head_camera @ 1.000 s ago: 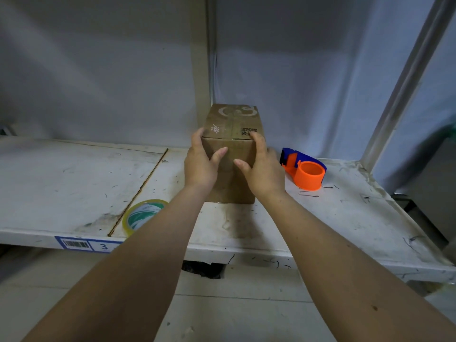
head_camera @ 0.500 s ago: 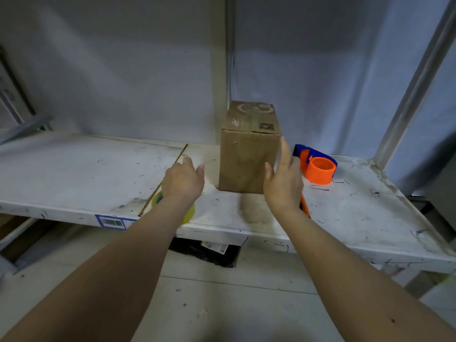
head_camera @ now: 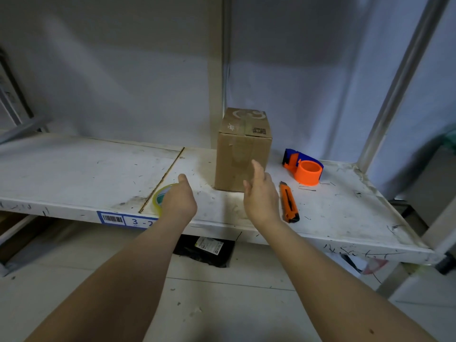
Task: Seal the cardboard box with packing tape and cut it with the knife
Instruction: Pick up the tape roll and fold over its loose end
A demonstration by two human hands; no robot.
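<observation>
A small brown cardboard box (head_camera: 243,149) stands upright on the white shelf (head_camera: 74,174), its top flaps down with a tape strip along the seam. A yellow-rimmed roll of packing tape (head_camera: 160,195) lies flat near the shelf's front edge. My left hand (head_camera: 179,201) lies over its right side with the fingers curled down; the grip is hidden. My right hand (head_camera: 261,193) hovers just in front of the box's lower right corner, fingers apart and holding nothing. An orange utility knife (head_camera: 288,202) lies on the shelf right beside that hand.
An orange and blue tape dispenser (head_camera: 304,170) sits to the right of the box. A metal upright (head_camera: 404,77) rises at the shelf's right end and a post (head_camera: 217,70) stands behind the box. A dark bag (head_camera: 204,250) lies under the shelf.
Both hands have left the box. The left hand dropped down onto the tape roll; the right hand pulled back and the knife beside it is now in view.
</observation>
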